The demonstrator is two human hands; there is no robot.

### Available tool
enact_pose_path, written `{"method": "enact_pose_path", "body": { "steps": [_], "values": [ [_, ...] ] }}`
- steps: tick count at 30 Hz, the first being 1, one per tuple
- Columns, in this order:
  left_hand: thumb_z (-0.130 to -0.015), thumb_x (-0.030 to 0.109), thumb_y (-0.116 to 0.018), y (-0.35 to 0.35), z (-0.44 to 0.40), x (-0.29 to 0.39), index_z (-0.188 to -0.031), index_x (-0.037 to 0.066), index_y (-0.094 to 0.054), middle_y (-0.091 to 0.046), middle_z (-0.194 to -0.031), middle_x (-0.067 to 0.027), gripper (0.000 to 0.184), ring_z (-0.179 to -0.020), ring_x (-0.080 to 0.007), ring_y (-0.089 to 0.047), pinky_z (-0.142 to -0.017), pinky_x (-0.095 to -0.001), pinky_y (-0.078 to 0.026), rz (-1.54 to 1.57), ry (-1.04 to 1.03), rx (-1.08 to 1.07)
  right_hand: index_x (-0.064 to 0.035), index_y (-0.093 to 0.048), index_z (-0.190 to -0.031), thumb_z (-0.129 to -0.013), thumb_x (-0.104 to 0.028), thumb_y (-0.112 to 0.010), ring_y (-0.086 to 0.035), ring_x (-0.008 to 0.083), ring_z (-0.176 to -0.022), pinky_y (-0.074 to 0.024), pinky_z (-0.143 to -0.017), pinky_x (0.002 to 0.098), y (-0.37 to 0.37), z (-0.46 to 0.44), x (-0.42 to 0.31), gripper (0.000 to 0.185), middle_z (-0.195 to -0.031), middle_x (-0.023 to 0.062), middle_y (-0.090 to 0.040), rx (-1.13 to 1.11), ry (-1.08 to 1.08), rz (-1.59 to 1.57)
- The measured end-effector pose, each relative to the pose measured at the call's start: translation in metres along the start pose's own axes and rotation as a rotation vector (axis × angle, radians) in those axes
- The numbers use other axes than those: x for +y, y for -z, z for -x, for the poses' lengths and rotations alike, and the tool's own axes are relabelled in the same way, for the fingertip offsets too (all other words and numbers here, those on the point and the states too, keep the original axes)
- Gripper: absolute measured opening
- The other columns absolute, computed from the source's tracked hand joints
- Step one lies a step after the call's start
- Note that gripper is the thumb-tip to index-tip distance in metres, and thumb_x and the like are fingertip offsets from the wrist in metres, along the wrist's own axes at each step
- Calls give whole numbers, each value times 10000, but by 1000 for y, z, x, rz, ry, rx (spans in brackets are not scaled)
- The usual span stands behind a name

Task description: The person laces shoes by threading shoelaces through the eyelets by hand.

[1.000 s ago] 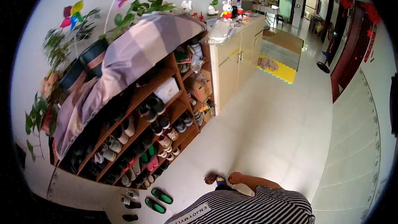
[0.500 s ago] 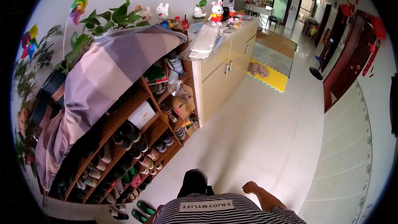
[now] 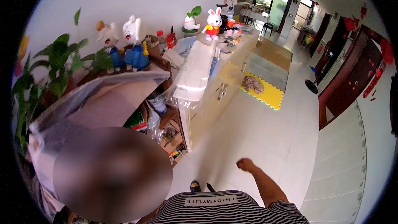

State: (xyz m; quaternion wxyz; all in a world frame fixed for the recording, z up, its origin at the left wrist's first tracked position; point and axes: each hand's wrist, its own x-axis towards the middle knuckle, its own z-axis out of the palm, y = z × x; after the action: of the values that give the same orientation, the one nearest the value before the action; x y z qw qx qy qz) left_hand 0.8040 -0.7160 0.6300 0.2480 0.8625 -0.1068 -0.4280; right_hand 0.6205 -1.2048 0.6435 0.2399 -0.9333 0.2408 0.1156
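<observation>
My right hand (image 3: 245,164) hangs over the pale tiled floor, low and right of the middle, with its fingers curled closed and nothing seen in them. It touches nothing. My left hand does not show; only a bit of that arm appears beside the striped shirt (image 3: 211,209), next to a large blurred oval patch at the lower left. One foot in a dark shoe (image 3: 195,186) shows in front of the shirt.
On the left, a cloth-draped shoe rack (image 3: 99,99) adjoins a cream cabinet (image 3: 207,112) bearing a rabbit figure (image 3: 213,27). A yellow mat (image 3: 269,96) and a fan (image 3: 311,86) are farther ahead. Dark red door (image 3: 352,79) at right.
The view has moved forward along the rack, so the cabinet and figures look nearer. My right hand has swung out and forward. The blurred patch has appeared at the lower left.
</observation>
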Motion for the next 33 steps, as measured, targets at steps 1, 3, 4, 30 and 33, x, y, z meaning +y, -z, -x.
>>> {"method": "enact_pose_path", "body": {
  "steps": [1,3,4,30,33],
  "values": [
    [-775,299,-546,5,-11,14,-863,49,-657,-635,-909,-193,288,-851,-355,-610,-767,-446,-479,2,-9,4,-91,-673,-803,-786,-360,-499,-631,264,-752,-487,-690,394,29,-34,-15,321,-791,112,-667,-10,-58,0],
    [-775,302,-545,14,-28,39,-863,49,-659,-636,-911,-193,291,-852,-355,-611,-768,-445,-479,10,-26,12,-53,-660,-888,-783,-265,-567,-640,245,-794,-493,-725,357,94,-82,-46,254,-819,105,-677,139,33,-97],
    [-775,303,-544,17,-35,49,-863,49,-659,-637,-912,-193,292,-852,-354,-612,-768,-445,-480,16,-30,20,-47,-654,-896,-804,-239,-556,-640,232,-784,-495,-718,339,123,-103,-61,234,-820,111,-675,187,-6,-97],
    [-770,332,-534,-199,-36,257,-868,48,-676,-648,-931,-195,332,-864,-349,-622,-782,-441,-485,325,458,285,-8,-567,-818,-810,-119,-565,-536,370,-793,-422,-680,468,444,-499,-61,111,-787,192,-553,640,974,452],
    [-769,336,-533,-246,-29,278,-869,48,-678,-649,-933,-195,337,-866,-349,-623,-784,-441,-486,328,496,283,-2,-565,-930,-896,-200,-525,-555,335,-811,-433,-674,424,455,-480,-76,205,-857,190,-578,411,633,72]
  ]
}}
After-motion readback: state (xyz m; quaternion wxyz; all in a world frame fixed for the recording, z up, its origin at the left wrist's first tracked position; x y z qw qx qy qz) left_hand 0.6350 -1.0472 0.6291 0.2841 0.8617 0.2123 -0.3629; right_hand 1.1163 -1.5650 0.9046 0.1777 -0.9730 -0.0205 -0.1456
